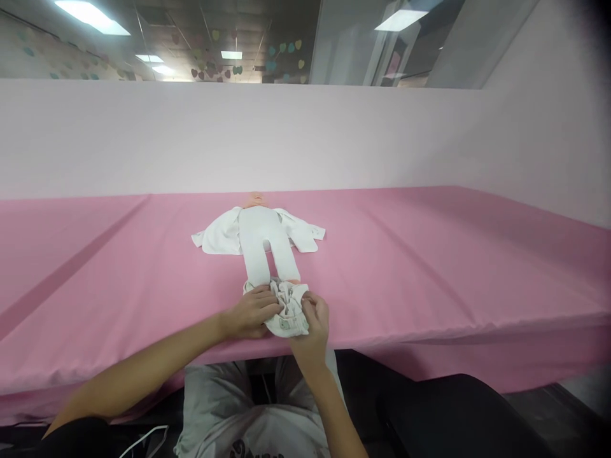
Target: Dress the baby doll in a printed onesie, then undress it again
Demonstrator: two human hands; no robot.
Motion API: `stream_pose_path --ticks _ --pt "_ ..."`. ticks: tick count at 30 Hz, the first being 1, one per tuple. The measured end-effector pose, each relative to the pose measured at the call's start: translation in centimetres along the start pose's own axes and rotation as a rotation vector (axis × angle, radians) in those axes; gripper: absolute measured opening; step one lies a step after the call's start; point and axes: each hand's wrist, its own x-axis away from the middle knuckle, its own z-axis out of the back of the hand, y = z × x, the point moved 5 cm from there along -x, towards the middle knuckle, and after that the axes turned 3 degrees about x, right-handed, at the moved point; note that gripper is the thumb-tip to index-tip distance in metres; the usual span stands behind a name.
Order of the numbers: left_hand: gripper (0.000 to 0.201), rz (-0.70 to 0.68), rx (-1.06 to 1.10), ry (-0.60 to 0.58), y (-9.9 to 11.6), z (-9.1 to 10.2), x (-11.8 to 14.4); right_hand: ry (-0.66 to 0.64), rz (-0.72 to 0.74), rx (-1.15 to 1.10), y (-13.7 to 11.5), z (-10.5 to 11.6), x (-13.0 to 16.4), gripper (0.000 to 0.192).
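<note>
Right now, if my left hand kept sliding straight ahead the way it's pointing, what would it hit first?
The left hand points forward and to the right, already gripping the bunched cloth at the doll's feet. That cloth comes first, with the right hand just behind it. Depth is hard to judge.

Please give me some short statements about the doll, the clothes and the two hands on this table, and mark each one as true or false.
1. The baby doll in white clothes lies flat on the pink tablecloth. True.
2. The left hand and right hand both grip the small bunched pale patterned garment. True.
3. The garment is pulled up over the doll's head. False: it sits at the doll's feet, near the table's front edge.
4. The doll's feet point away from the person. False: they point toward the person; the head is at the far end.
5. An open white top is spread beside the doll's body. True.
</note>
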Motion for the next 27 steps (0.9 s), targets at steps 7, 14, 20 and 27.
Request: stream_pose_path --ticks 7,14,20,27 --pt "0.014 0.013 -0.078 0.065 -0.5 0.3 0.0 -0.017 0.179 -0.139 -0.6 -0.5 -1.9 0.024" --pt "0.012 -0.039 0.019 -0.012 -2.0 1.4 0.7 0.034 0.271 -0.198 -0.7 -0.2 -3.0 0.015" --pt "0.017 -0.16 -0.019 -0.188 -1.2 0.9 0.9 -0.098 0.192 -0.271 -0.2 0.2 -2.3 0.017" --pt "0.009 -0.399 -0.22 0.06 1.3 1.1 0.4 -0.146 -0.25 -0.286 1.2 0.8 0.5 0.031"
